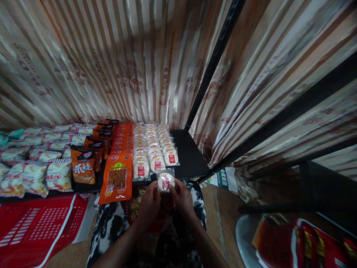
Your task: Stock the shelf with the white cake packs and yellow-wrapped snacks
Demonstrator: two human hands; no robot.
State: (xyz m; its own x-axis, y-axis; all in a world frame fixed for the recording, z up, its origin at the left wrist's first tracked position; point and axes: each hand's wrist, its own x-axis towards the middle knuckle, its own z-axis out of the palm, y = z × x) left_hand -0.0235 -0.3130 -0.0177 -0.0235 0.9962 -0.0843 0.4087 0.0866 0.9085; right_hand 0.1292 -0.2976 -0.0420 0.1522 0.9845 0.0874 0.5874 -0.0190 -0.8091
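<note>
Between my two hands, just off the front edge of the black shelf, is a round white packet with a red label (165, 182). My left hand (151, 199) pinches its left side and my right hand (182, 196) its lower right side. Behind it, rows of similar white packets (153, 149) lie overlapping on the shelf (192, 156). Left of these rows are orange flat packets (117, 175), the front one jutting over the shelf edge. Farther left stand orange-and-black bags (83, 165) and many white snack bags (59, 175).
A red basket (36, 227) is below the shelf at the left. Black metal frame bars (214, 63) rise at the right before striped sheeting (139, 67). At the lower right are a pale basin (245, 238) and red packages (315, 245) on the floor.
</note>
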